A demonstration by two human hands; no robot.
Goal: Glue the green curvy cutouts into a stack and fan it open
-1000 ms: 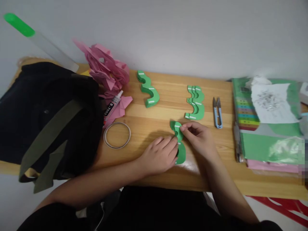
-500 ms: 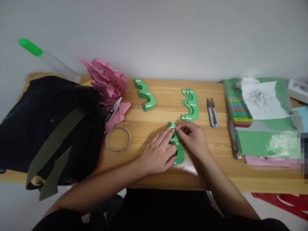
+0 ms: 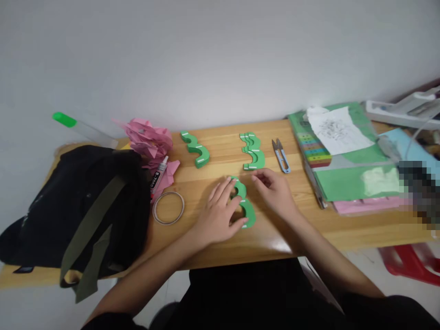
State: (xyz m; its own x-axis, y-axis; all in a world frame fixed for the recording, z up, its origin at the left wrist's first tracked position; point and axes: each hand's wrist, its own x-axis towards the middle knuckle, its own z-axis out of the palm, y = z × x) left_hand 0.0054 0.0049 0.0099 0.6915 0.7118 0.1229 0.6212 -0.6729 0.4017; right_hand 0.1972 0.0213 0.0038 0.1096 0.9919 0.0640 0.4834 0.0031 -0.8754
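My left hand (image 3: pixel 218 211) lies spread over a green 3-shaped paper piece (image 3: pixel 250 211), its fingertips touching the top and its thumb the lower end. White strips mark parts of the green surface. To the right of that piece, my right hand (image 3: pixel 274 190) is apart from it, thumb and forefinger pinched together. Whatever is between those fingertips is too small to make out. Beyond the hands lie a second stack of green 3-shaped pieces (image 3: pixel 260 158) and, further left, a third green stack (image 3: pixel 202 158), both with white strips.
Blue-handled thread snips (image 3: pixel 284 161) lie right of the stacks. A tape roll (image 3: pixel 153 208), a B-7000 glue tube (image 3: pixel 158 174), pink paper (image 3: pixel 151 143) and a black bag (image 3: pixel 103 206) are at left. Green packs (image 3: pixel 347 183) with a white paper sheet (image 3: pixel 338 133) lie at right.
My right hand has drawn away to the right from the top of the green piece. My left hand has spread over it. The camera view has shifted and tilted.
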